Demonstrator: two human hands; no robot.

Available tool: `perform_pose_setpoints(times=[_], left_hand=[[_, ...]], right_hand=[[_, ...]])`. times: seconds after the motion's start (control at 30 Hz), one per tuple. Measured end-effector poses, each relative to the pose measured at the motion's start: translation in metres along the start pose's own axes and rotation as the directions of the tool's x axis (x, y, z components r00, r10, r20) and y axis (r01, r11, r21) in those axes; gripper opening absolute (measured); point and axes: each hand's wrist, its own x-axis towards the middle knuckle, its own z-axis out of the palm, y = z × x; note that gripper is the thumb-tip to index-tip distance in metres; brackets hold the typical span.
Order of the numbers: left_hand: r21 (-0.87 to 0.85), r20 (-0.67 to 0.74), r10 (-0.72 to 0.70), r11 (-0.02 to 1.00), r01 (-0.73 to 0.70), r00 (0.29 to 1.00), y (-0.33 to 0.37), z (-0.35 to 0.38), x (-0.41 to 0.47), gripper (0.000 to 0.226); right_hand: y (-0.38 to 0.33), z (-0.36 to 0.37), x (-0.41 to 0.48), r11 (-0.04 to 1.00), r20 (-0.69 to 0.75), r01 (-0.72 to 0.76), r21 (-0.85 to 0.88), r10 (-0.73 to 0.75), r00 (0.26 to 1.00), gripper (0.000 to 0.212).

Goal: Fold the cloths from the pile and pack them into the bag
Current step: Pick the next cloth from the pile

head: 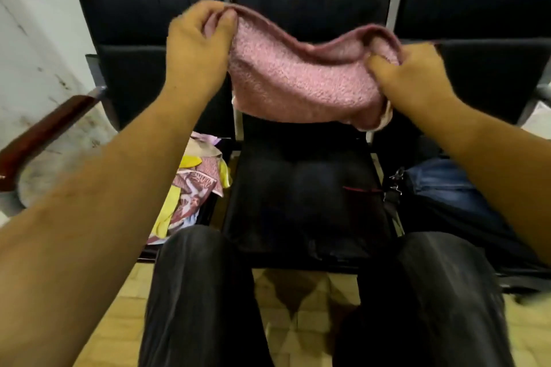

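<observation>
A pink fluffy cloth (301, 83) hangs in the air above the middle black seat (301, 194). My left hand (196, 48) pinches its upper left corner. My right hand (414, 77) grips its upper right edge, a little lower than the left. The cloth sags between the two hands and looks doubled over. A pile of cloths (193, 185), yellow, pink and patterned, lies on the left seat. On the right seat sits a dark bag (441, 188) with a blue denim-like top and metal clips at its left side.
Three black seats in a row stand against a pale wall. A wooden armrest (44, 137) juts out at the left. My knees in dark trousers (196, 292) fill the lower part of the view, above a yellow patterned floor.
</observation>
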Motion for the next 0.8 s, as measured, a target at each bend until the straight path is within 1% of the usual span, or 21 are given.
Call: perform_pose_setpoints(times=[0.03,0.07,0.1,0.13,0.2,0.27,0.3,0.33,0.4,0.43,0.47,0.5,0.53,0.6,0.67,0.73,0.8], left_hand=[[0.039,0.034,-0.024,0.999,0.023,0.999,-0.012,0.003,-0.018,0.012],[0.066,0.077,-0.059,0.996,0.054,0.995,-0.027,0.008,-0.037,0.012],[0.084,0.133,-0.095,0.993,0.085,0.987,-0.041,0.011,-0.055,0.013],[0.111,0.203,-0.131,0.988,0.11,0.97,-0.054,0.013,-0.073,0.012],[0.206,0.363,-0.224,0.966,0.157,0.904,-0.083,0.022,-0.102,0.011],[0.308,0.48,-0.387,0.915,0.262,0.787,-0.116,0.03,-0.124,0.011],[0.349,0.511,-0.468,0.88,0.323,0.721,-0.13,0.033,-0.132,0.013],[0.383,0.532,-0.524,0.849,0.363,0.665,-0.143,0.034,-0.137,0.014],[0.392,0.556,-0.585,0.811,0.435,0.59,-0.165,0.039,-0.139,0.012],[0.374,0.565,-0.602,0.796,0.475,0.564,-0.174,0.042,-0.136,0.012],[0.359,0.564,-0.616,0.783,0.509,0.55,-0.183,0.047,-0.132,0.012],[0.351,0.551,-0.624,0.775,0.525,0.554,-0.191,0.051,-0.128,0.014],[0.349,0.525,-0.631,0.772,0.532,0.571,-0.199,0.057,-0.122,0.015],[0.348,0.465,-0.643,0.764,0.543,0.608,-0.22,0.072,-0.107,0.014],[0.315,0.439,-0.653,0.755,0.575,0.617,-0.243,0.09,-0.092,0.011],[0.314,0.403,-0.663,0.748,0.585,0.631,-0.264,0.109,-0.08,0.006],[0.346,0.36,-0.668,0.744,0.572,0.651,-0.29,0.133,-0.07,0.008]], right_hand=[[0.018,0.008,-0.016,0.996,0.122,-0.091,0.016,0.089,0.989,0.035],[0.038,0.016,-0.033,0.979,0.261,-0.203,0.017,0.192,0.946,0.033],[0.056,0.024,-0.05,0.957,0.393,-0.288,-0.018,0.272,0.878,0.033],[0.071,0.03,-0.065,0.94,0.51,-0.333,-0.077,0.324,0.797,0.035],[0.101,0.042,-0.088,0.911,0.658,-0.386,-0.146,0.381,0.649,0.038],[0.129,0.052,-0.1,0.862,0.704,-0.475,-0.179,0.449,0.551,0.035],[0.14,0.056,-0.102,0.829,0.71,-0.516,-0.214,0.495,0.501,0.031],[0.149,0.059,-0.101,0.799,0.719,-0.543,-0.258,0.534,0.445,0.033],[0.167,0.065,-0.093,0.743,0.729,-0.58,-0.334,0.593,0.341,0.038],[0.174,0.07,-0.086,0.719,0.727,-0.592,-0.364,0.616,0.302,0.038],[0.18,0.074,-0.077,0.696,0.716,-0.608,-0.382,0.639,0.281,0.038],[0.186,0.08,-0.068,0.677,0.693,-0.626,-0.387,0.662,0.287,0.037],[0.191,0.086,-0.058,0.665,0.661,-0.642,-0.381,0.682,0.315,0.036],[0.205,0.102,-0.034,0.662,0.578,-0.665,-0.346,0.709,0.404,0.04],[0.221,0.121,-0.013,0.675,0.481,-0.673,-0.303,0.718,0.503,0.042],[0.239,0.139,0.002,0.706,0.382,-0.645,-0.291,0.704,0.599,0.042],[0.26,0.16,0.017,0.728,0.282,-0.611,-0.31,0.684,0.673,0.04]])
